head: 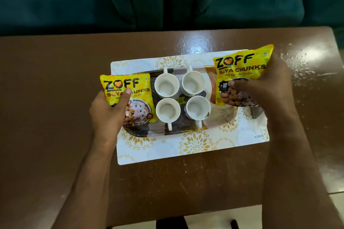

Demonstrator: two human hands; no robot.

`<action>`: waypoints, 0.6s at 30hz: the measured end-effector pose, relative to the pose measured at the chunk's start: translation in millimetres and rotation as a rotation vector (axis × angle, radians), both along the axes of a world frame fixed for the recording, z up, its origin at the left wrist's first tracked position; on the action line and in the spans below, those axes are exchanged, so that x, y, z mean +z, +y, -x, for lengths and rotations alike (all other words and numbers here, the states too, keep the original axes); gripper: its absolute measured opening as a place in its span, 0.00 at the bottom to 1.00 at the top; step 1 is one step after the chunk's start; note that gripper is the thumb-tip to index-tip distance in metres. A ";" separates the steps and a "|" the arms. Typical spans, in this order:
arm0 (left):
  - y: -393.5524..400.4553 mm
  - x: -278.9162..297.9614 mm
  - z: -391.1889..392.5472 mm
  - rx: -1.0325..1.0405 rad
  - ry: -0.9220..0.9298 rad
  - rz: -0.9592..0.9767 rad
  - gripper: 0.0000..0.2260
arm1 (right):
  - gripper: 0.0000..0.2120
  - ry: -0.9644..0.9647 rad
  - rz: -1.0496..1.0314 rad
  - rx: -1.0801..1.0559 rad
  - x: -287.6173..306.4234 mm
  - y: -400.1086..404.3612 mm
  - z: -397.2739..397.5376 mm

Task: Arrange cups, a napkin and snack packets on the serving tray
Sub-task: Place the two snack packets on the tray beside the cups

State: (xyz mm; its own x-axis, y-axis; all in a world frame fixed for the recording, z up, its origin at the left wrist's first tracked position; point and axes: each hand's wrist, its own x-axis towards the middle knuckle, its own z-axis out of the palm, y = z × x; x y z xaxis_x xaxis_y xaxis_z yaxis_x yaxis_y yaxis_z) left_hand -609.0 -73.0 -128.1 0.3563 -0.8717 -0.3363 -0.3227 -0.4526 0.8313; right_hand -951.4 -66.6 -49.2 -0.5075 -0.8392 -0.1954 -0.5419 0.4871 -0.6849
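1. My left hand (109,109) grips 1 yellow packet (130,98) with the thumb pressed on its front, over the tray's (186,130) left end.
2. My right hand (264,87) pinches the other packet (242,72) above the right end, to flank the cups.
3. 4 white cups (183,97) sit grouped mid-tray, leaving both ends free.
4. A patterned mat (195,147) lies under the tray on the brown table (55,98).

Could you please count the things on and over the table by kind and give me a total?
White cups: 4, first at
Yellow snack packets: 2, one in the left hand at, one in the right hand at
Serving tray: 1
Patterned placemat: 1
Total: 8
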 end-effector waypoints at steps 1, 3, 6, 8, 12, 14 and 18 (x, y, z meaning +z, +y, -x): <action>0.3 -1.4 1.7 0.004 -0.005 -0.004 0.18 | 0.35 0.009 -0.010 0.007 -0.6 -1.2 0.6; 0.9 -3.9 4.3 0.008 -0.016 -0.003 0.17 | 0.34 0.015 -0.038 0.034 -4.9 -4.4 -0.8; 1.8 -8.3 6.1 0.011 -0.055 0.007 0.15 | 0.35 0.011 -0.097 0.079 -15.8 -7.6 -5.9; 3.0 -9.7 8.6 0.009 -0.107 0.017 0.14 | 0.36 -0.035 -0.112 0.101 -24.3 -6.0 -6.7; 7.7 -7.5 17.2 -0.046 -0.268 0.109 0.15 | 0.34 -0.170 -0.092 0.156 -45.4 1.8 -3.9; 7.4 -8.6 19.3 -0.090 -0.357 0.139 0.17 | 0.29 -0.153 -0.075 0.169 -54.7 4.3 -3.1; 4.0 -13.7 18.4 -0.111 -0.391 0.087 0.21 | 0.22 -0.010 -0.010 0.156 -64.2 6.6 -6.3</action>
State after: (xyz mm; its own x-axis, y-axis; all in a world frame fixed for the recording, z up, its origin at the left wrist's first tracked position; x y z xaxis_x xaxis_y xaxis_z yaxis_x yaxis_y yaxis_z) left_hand -627.4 -69.0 -141.8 0.3451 -0.9312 -0.1176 -0.6648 -0.3310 0.6697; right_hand -945.0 -60.0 -113.4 -0.3690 -0.9057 -0.2086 -0.6044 0.4044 -0.6864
